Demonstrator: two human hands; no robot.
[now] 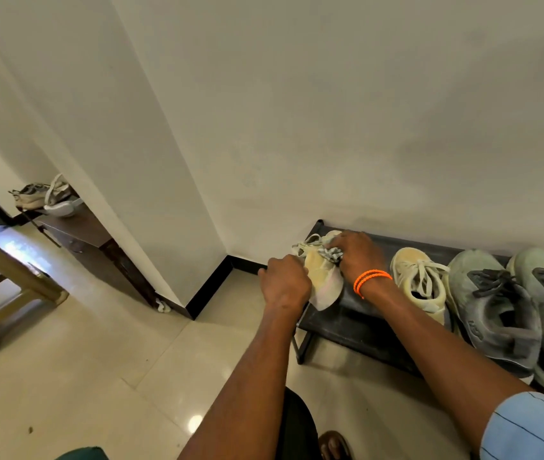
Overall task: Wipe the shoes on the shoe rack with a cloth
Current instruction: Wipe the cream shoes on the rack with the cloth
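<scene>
Head view shows the work in the lower right of the frame, where a low black shoe rack (357,327) stands against the wall. Four shoes are visible on its top shelf. At the left end of the rack a yellow shoe (322,277) is tipped on its side with its sole turned toward the camera. The left hand (285,282) grasps this shoe at its left edge, fingers curled round it, and steadies it. The right hand (358,255), wearing an orange wristband (372,278), clutches a bunched grey-checked cloth (333,254) and presses it against the upper part of the same shoe.

Right of the hands, the matching second yellow shoe (421,280) sits upright on the shelf, untouched by either hand. Further right, two grey-green sneakers (503,310) with dark laces fill the rack to the frame edge; their uppers look dusty.

Judged status: wiping is in hand on the first yellow shoe only. Three visible shoes appear to remain, and any lower shelf is hidden from view. Whether the second yellow shoe is already wiped cannot be told. The task is judged to be at an early stage
</scene>
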